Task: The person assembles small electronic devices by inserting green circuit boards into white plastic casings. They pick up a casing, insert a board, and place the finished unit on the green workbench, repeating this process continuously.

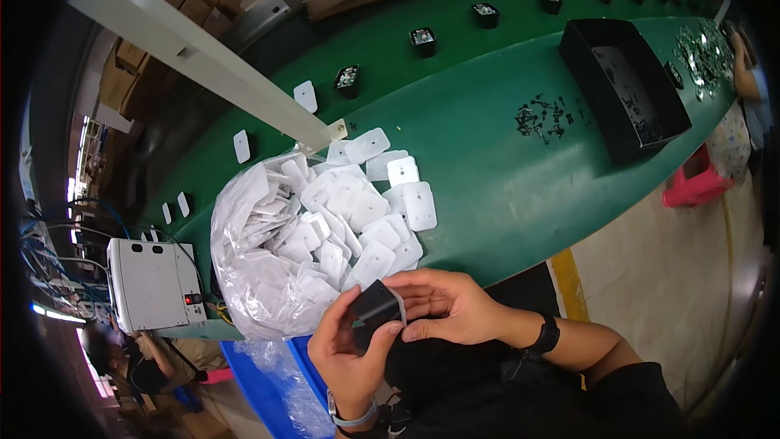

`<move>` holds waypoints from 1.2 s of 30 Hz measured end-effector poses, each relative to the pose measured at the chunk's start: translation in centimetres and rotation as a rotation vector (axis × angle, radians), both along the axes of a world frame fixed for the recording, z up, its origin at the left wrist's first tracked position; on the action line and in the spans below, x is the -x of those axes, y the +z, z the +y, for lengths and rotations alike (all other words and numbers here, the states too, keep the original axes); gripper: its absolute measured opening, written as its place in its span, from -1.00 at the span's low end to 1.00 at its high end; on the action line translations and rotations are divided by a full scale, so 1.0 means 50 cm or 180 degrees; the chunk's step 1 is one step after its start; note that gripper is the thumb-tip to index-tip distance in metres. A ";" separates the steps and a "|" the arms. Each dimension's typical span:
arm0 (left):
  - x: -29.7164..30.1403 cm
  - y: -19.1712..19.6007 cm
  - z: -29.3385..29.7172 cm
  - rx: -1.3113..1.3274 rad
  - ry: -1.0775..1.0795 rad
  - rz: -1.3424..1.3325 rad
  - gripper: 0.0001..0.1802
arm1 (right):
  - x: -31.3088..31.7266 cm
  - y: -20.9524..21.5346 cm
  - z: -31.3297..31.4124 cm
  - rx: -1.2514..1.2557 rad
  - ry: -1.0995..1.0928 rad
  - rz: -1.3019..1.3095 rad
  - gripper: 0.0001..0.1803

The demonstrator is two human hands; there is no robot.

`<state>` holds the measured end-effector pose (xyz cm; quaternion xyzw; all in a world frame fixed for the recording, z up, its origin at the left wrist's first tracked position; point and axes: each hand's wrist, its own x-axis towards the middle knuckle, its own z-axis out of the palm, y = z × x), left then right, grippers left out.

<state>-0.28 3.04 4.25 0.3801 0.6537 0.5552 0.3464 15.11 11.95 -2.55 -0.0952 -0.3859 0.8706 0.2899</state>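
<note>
Gripping one small black housing (pixel 375 311), left hand (pixel 351 358) and right hand (pixel 452 306) clasp it together; bagged white plates (pixel 325 236) heaped beside, mostly unused.

Black tray (pixel 587 42), scattered screws (pixel 540 116)

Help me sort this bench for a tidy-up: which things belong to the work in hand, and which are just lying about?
In hand:
left hand
right hand
small black housing
white plates
clear bag

Lying about:
black tray
loose black bits
grey box
pink stool
</note>
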 end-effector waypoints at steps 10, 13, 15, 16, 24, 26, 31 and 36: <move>-0.009 0.004 0.010 0.0148 -0.0186 0.0088 -0.33 | -0.011 0.000 -0.009 -0.0329 -0.0414 -0.0233 -0.31; -0.015 -0.001 0.013 0.0189 -0.0234 -0.0088 -0.34 | -0.023 0.018 0.007 -0.1193 -0.0746 -0.0626 -0.28; -0.017 -0.006 0.013 0.0178 -0.0327 -0.0169 -0.34 | -0.031 0.030 0.016 -0.1865 -0.0977 -0.0928 -0.27; -0.017 -0.013 0.014 0.0178 -0.0301 -0.0251 -0.34 | -0.032 0.037 0.017 -0.2062 -0.1125 -0.1064 -0.28; -0.041 -0.052 0.035 -0.0244 -0.0259 -0.1332 -0.36 | -0.017 0.071 0.015 -0.2708 -0.1431 -0.1952 -0.36; -0.036 -0.048 0.038 -0.0082 -0.0387 -0.1223 -0.39 | -0.015 0.057 0.024 -0.2430 -0.1165 -0.1872 -0.39; 0.014 -0.087 0.048 -0.0088 -0.0738 -0.0723 -0.49 | -0.026 0.075 0.091 -0.2226 -0.0485 -0.1494 -0.47; 0.029 -0.075 0.108 -0.0339 -0.0355 0.0436 -0.56 | 0.023 0.082 0.232 -0.2488 -0.0774 -0.1946 -0.55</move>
